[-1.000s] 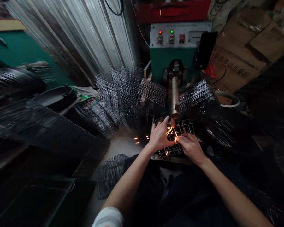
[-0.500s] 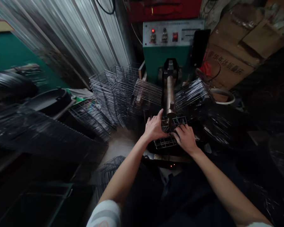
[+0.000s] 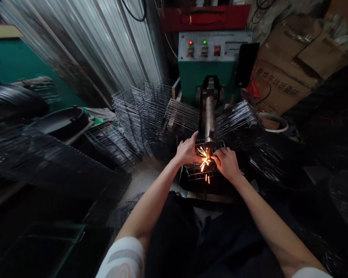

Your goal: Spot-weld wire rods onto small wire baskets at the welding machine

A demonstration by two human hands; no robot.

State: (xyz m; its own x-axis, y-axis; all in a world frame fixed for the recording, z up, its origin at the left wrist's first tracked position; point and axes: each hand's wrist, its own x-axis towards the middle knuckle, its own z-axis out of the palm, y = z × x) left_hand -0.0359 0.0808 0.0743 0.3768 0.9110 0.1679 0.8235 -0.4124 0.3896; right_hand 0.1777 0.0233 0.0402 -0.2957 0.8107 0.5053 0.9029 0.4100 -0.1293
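Observation:
A wire grid piece (image 3: 195,173) lies beneath the metal rod (image 3: 210,116) of a green machine (image 3: 191,73). Orange sparks (image 3: 204,159) fly out where the rod's tip meets the wires. On the left edge of the grid is my left hand (image 3: 188,150), its thumb and fingers closed on the wire and one finger raised. My right hand (image 3: 226,162) pinches the grid close to the tip on the right side. On the machine's panel (image 3: 214,46) a red lamp and a green lamp are lit.
Stacked bent wire grids (image 3: 142,116) stand left of the machine. Bundles of wire pieces (image 3: 234,117) flank the rod. A black phone (image 3: 246,63) hangs on the machine's right side, before cardboard boxes (image 3: 278,83). A round black pan (image 3: 60,123) sits farther left.
The green lamp has come on and sparks have appeared at the rod's tip. My right hand has shifted slightly inward. The whole view has moved a little.

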